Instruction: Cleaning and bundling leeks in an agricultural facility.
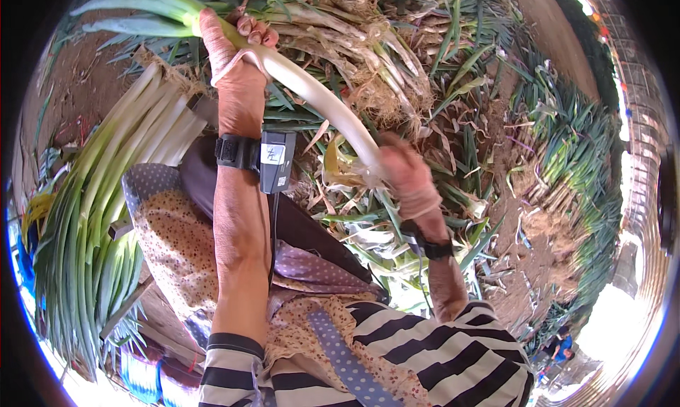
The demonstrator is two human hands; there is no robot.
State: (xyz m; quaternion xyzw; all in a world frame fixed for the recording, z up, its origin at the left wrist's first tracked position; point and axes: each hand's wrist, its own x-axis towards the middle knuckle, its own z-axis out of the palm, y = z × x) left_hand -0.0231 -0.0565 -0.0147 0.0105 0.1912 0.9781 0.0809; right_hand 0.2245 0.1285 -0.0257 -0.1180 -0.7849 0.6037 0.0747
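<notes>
Stretching between both hands, a leek slants across the front of the body, its leaves at upper left and its white end toward the middle. The left hand grasps it just below the leaves. The right hand is at the white end, blurred, so I cannot tell whether its fingers are closed. Beyond the leek lies a rooted heap; at left, a pile of cleaner stalks. Peelings lie below the right hand. An apron covers the lap.
</notes>
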